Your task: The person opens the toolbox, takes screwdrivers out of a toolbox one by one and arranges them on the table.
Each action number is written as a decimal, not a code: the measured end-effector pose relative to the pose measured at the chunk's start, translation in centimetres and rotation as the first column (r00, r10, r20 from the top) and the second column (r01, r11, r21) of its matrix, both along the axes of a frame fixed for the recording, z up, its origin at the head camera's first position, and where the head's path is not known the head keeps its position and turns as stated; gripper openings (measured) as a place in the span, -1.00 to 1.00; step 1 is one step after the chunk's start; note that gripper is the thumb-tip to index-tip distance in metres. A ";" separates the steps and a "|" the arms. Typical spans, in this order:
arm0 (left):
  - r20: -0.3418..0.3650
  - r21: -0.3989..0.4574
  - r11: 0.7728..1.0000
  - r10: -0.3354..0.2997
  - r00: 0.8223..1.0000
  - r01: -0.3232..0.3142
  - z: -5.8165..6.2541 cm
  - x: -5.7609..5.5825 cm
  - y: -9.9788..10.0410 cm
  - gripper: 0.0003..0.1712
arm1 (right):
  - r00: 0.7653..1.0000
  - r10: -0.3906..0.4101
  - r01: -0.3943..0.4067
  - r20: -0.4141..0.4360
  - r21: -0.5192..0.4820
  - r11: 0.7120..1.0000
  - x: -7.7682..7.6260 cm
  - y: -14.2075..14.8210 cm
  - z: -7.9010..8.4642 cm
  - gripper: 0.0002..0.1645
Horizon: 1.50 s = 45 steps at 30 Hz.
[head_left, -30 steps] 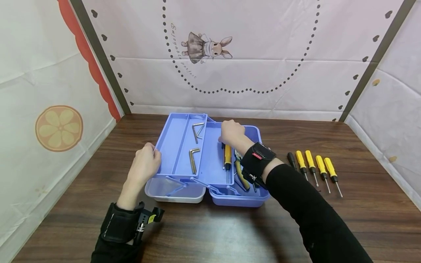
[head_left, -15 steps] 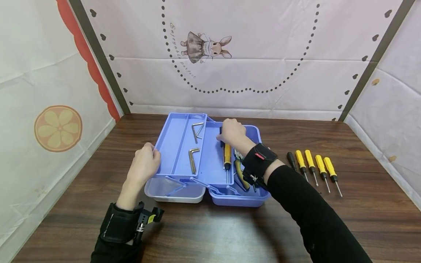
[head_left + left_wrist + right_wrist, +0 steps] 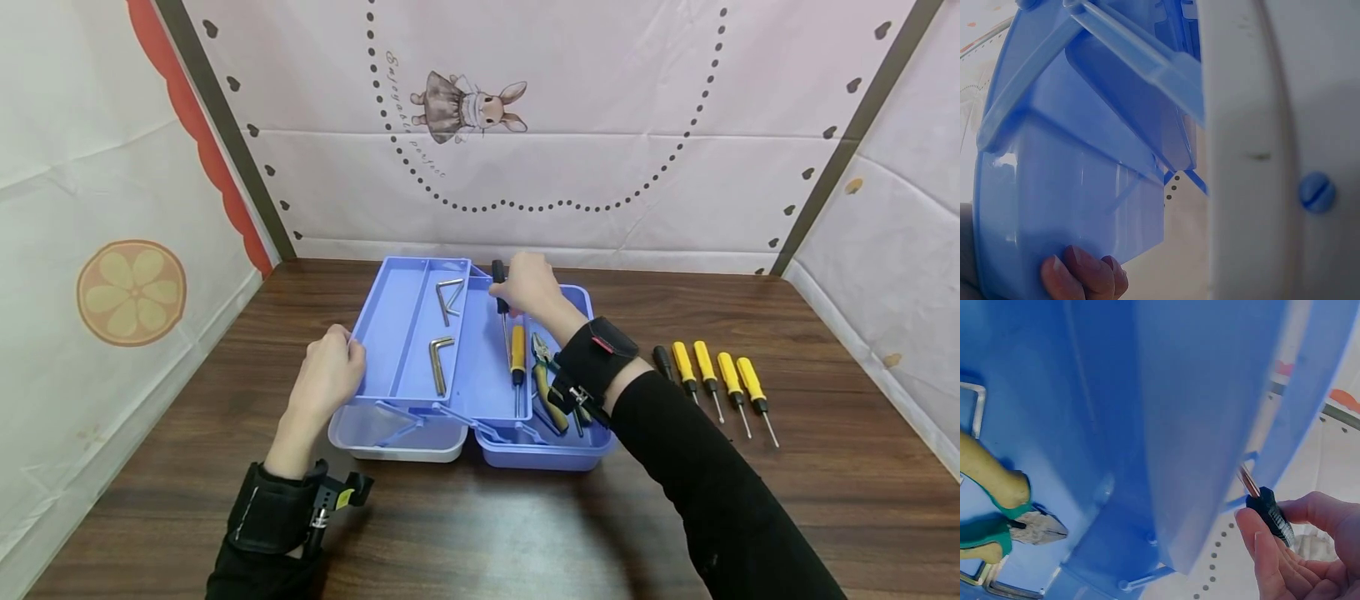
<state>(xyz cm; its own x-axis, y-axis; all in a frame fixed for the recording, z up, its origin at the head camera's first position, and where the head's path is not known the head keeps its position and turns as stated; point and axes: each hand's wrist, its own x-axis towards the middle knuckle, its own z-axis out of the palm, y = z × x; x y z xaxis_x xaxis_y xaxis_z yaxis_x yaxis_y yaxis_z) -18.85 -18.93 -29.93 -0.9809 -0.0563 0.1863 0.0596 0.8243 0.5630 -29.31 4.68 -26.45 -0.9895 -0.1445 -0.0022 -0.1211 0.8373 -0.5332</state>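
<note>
At nine o'clock on the toolbox (image 3: 546,457), the left hand (image 3: 328,373) curls its fingers over the tray's (image 3: 392,333) edge, which should steady it; toward one o'clock, a black-handled screwdriver (image 3: 499,279), best lifted clear of the yellow-handled screwdriver (image 3: 518,350) at its five o'clock, is pinched by thumb and fingers of the right hand (image 3: 529,282).

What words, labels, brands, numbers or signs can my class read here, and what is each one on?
"Enjoyable", then a second word too small to read surely: sideways on the back cloth, curving beside the rabbit picture.
Red tag on the right wristband: any lettering is too small to read.
Toolbox and dark screwdriver: nothing readable.
No brand or number can be made out.
</note>
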 end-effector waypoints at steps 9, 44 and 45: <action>0.011 0.006 1.000 -0.005 1.000 0.005 -0.2 -0.1 0.0 -0.71 | 0.998 -0.053 0.052 -0.020 -0.064 0.997 -0.6 2.3 2.3 -0.72; 0.009 0.007 1.000 -0.010 1.000 0.009 -0.3 -0.2 -0.1 -0.70 | 0.984 -0.173 0.161 0.051 0.184 0.970 0.2 16.9 -3.2 -0.64; 0.007 0.006 1.000 -0.009 1.000 0.009 -0.3 -0.2 -0.1 -0.70 | 0.982 -0.178 0.164 0.058 0.190 0.968 0.3 17.0 -3.5 -0.63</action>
